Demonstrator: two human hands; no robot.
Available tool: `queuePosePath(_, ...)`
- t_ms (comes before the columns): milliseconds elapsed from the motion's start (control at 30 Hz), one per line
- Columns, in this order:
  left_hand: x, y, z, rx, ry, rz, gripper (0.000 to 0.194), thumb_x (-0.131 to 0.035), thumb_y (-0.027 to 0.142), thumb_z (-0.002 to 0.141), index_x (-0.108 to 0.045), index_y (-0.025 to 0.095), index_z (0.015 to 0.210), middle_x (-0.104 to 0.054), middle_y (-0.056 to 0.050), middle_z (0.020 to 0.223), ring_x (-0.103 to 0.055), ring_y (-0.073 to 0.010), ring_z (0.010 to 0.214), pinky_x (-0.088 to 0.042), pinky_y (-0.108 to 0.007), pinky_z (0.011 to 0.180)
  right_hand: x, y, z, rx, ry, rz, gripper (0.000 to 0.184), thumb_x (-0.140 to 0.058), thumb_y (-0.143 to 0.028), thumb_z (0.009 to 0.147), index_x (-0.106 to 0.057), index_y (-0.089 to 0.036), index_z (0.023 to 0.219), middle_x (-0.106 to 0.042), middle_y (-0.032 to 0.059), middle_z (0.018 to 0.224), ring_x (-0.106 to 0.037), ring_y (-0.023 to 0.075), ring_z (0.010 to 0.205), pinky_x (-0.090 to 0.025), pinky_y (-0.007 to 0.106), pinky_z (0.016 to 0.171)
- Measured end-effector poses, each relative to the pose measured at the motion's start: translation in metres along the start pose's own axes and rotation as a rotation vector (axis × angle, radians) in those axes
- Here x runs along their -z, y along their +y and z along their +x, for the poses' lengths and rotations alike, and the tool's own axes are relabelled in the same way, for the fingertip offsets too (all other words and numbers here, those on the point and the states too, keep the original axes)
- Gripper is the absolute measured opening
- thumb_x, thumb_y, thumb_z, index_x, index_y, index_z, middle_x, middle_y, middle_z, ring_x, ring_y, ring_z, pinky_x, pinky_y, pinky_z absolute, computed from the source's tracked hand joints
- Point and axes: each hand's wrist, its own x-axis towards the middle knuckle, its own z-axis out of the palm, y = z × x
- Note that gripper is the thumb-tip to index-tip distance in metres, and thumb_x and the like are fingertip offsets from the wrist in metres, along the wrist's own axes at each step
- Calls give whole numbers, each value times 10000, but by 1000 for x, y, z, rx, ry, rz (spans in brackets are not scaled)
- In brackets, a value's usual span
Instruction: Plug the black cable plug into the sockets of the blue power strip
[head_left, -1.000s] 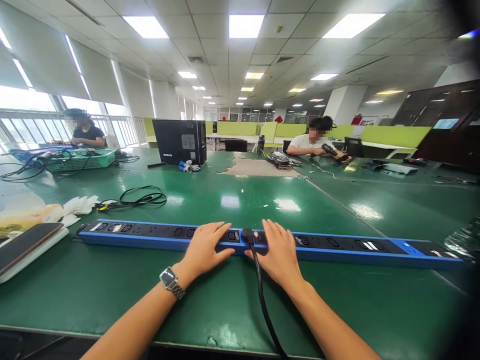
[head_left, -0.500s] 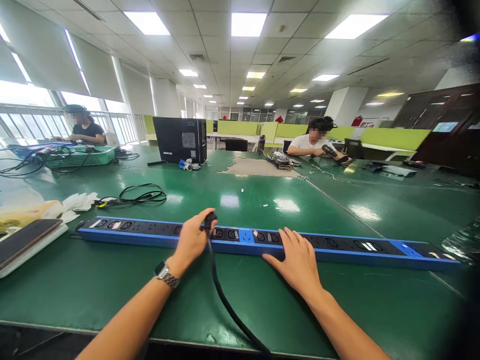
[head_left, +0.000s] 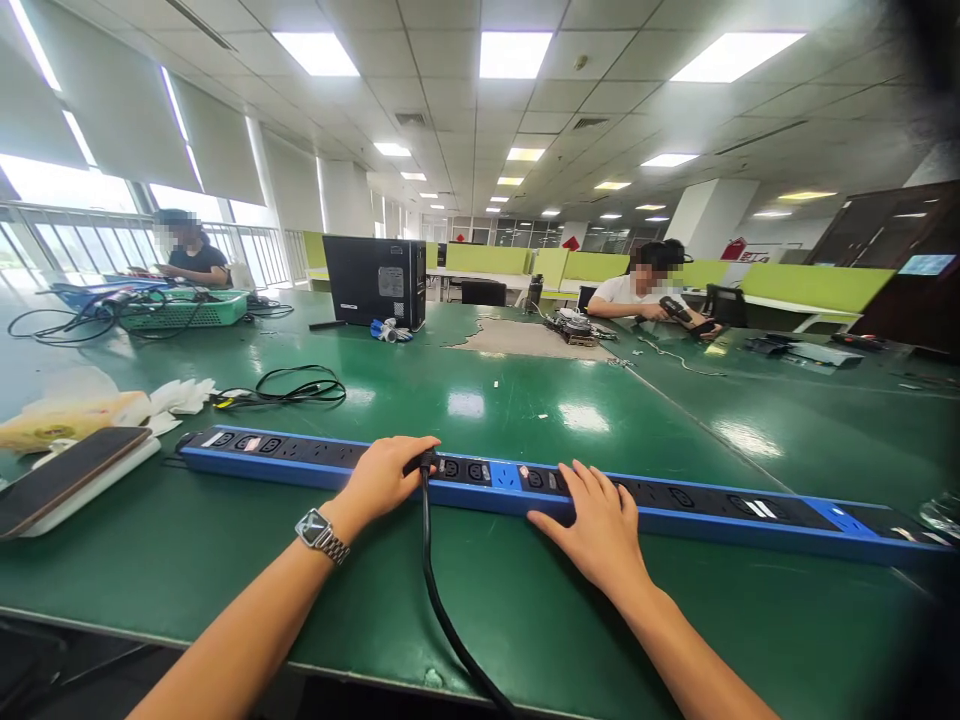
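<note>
1. Left hand (head_left: 382, 478) first: I've got the black plug (head_left: 424, 460) pinched between thumb and fingers, right over the top face of the power strip (head_left: 487, 495). My fingers cover a good bit of it, so I honestly can't tell how far it sits in the outlet.

2. The plug's thick black cable (head_left: 442, 610) drops over the strip's near side, then curves across the green table (head_left: 360, 625) toward the front edge, between my forearms.

3. Right hand (head_left: 600, 525) isn't clamped around anything. The fingers are spread across the top of the strip, with the thumb out to the side by its near wall.

4. The strip itself is long, blue-sided and black-topped, lying flat across the table in front of me. There's a blue outlet section (head_left: 505, 475) in the gap between my hands, and a couple of black outlets on either side of it.

5. Metal-band watch (head_left: 321, 533) on my left wrist, if anyone's wondering.

6. Off to the left, a dark flat slab (head_left: 82, 475) lies on something white near the strip's end. Beyond the strip there's a loose coil of thin black cable (head_left: 289, 388), and further back a black computer case (head_left: 375, 283).

7. Across the table on the right, a co-worker in a white top is holding a dark tool (head_left: 675, 310).
</note>
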Motion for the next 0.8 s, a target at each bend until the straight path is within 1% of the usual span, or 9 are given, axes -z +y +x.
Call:
queuePosePath(133, 2, -3, -3, -71, -57, -5, 367, -502, 340, 917, -582, 257, 1265, -669, -46, 1226, -610, -206, 1123, -436, -357, 1004, 6, -27, 0, 98, 18, 134, 669, -516, -623, 801, -517, -193, 1314, -507, 110, 1408, -392, 313, 1331, -243, 529, 1099)
queuePosePath(200, 1, -2, -5, -42, -76, 85, 525, -573, 432, 870, -484, 258, 1357, -652, -64, 1252, -583, -236, 1168, -382, -419, 1057, 9, -46, 2, 149, 35, 201, 611, -543, -573, 811, -543, -188, 1286, -537, 109, 1378, -417, 312, 1307, -275, 516, 1090)
queuePosePath(300, -5, 4, -8, 107, -43, 313, 837, -698, 564, 728, -388, 202, 1416, -581, -155, 1330, -488, -346, 1265, -248, -564, 1105, 14, -81, 8, 214, 58, 291, 531, -575, -501, 822, -575, -183, 1248, -572, 112, 1333, -446, 311, 1268, -309, 506, 1074)
queuePosePath(333, -8, 5, -9, 167, -30, 380, 841, -704, 574, 715, -409, 180, 1397, -558, -185, 1347, -467, -378, 1275, -227, -596, 1098, 16, -94, 12, 228, 58, 319, 517, -588, -488, 820, -585, -180, 1235, -580, 114, 1320, -454, 310, 1255, -314, 503, 1071)
queuePosePath(400, -12, 8, -10, 236, -25, 465, 725, -688, 520, 750, -467, 166, 1344, -532, -207, 1368, -460, -404, 1269, -232, -617, 1079, 17, -121, 20, 246, 45, 365, 512, -623, -471, 804, -597, -171, 1219, -587, 119, 1308, -460, 312, 1238, -315, 504, 1070)
queuePosePath(467, -14, 9, -10, 238, -34, 493, 599, -659, 388, 786, -487, 183, 1322, -546, -181, 1358, -476, -387, 1254, -264, -599, 1065, 16, -143, 27, 272, 19, 396, 501, -654, -440, 788, -603, -171, 1207, -592, 122, 1298, -461, 315, 1228, -316, 511, 1063)
queuePosePath(533, -14, 8, -11, 228, -32, 494, 557, -624, 274, 782, -490, 196, 1318, -565, -154, 1341, -491, -368, 1237, -297, -580, 1047, 12, -157, 32, 298, -1, 428, 397, -646, -382, 802, -632, -188, 1149, -614, 107, 1262, -472, 305, 1203, -325, 507, 1049)
queuePosePath(633, -14, 7, -11, 219, -23, 482, 567, -621, 270, 757, -499, 191, 1305, -578, -151, 1320, -500, -368, 1218, -302, -583, 1037, 4, -162, 33, 302, 30, 505, 248, -596, -321, 843, -662, -216, 1058, -636, 73, 1204, -490, 273, 1149, -352, 469, 1013)
queuePosePath(800, -15, 5, -10, 219, -13, 477, 577, -636, 383, 770, -508, 183, 1296, -579, -161, 1319, -505, -362, 1208, -284, -586, 1046, 4, -165, 32, 284, 183, 634, 266, -518, -318, 902, -624, -211, 1122, -652, 72, 1153, -520, 238, 1082, -364, 414, 979)
